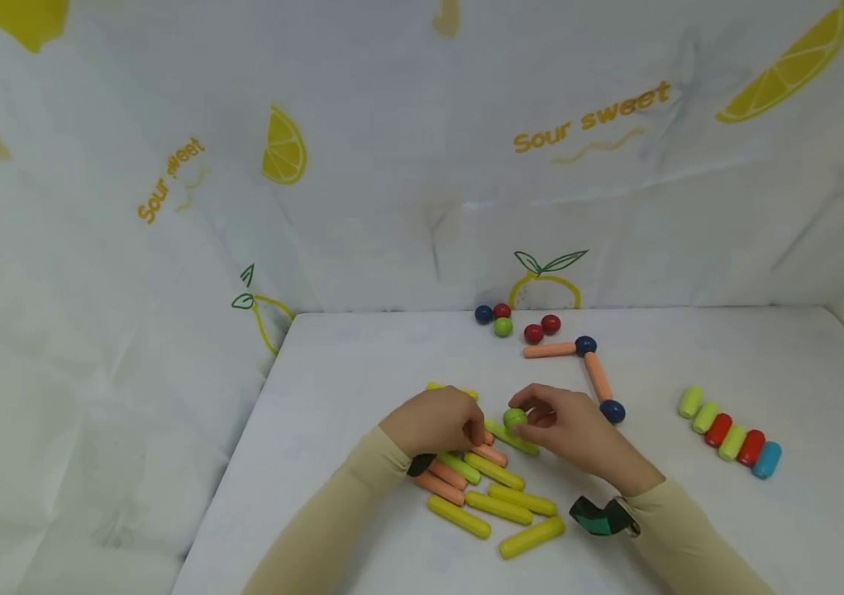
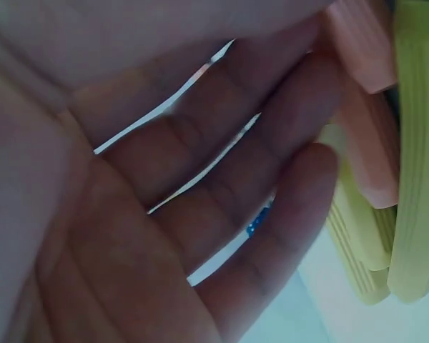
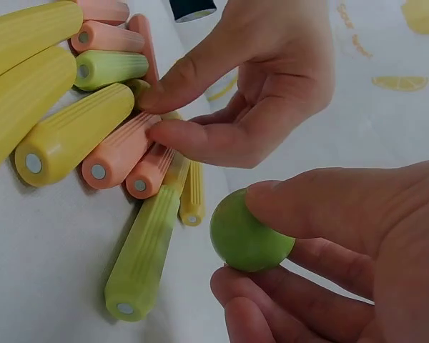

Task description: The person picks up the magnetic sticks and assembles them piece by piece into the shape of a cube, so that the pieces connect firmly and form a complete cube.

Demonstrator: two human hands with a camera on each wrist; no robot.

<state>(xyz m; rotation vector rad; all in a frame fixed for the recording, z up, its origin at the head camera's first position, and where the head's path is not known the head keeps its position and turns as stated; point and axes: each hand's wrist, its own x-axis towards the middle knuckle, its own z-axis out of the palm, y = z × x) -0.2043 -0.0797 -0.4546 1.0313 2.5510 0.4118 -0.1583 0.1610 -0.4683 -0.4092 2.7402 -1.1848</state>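
Note:
My right hand (image 1: 578, 434) pinches a green ball (image 3: 247, 232) between thumb and fingers, just above the table. The left hand (image 1: 436, 421) reaches into the pile of ribbed sticks. Its thumb and index finger close on the far end of an orange stick (image 3: 118, 157), seen in the right wrist view. In the left wrist view, its other fingers (image 2: 222, 179) lie beside the orange and yellow sticks. A light green stick (image 3: 143, 257) with a silver disc in its end lies between the hands. Yellow sticks (image 1: 499, 506) lie closer to me.
Two orange sticks (image 1: 598, 376) join dark blue balls (image 1: 585, 345) in a bent chain beyond my right hand. Red balls (image 1: 533, 334), plus a blue and a green one (image 1: 503, 327), sit near the back edge. Short coloured barrels (image 1: 731, 443) form a row at right.

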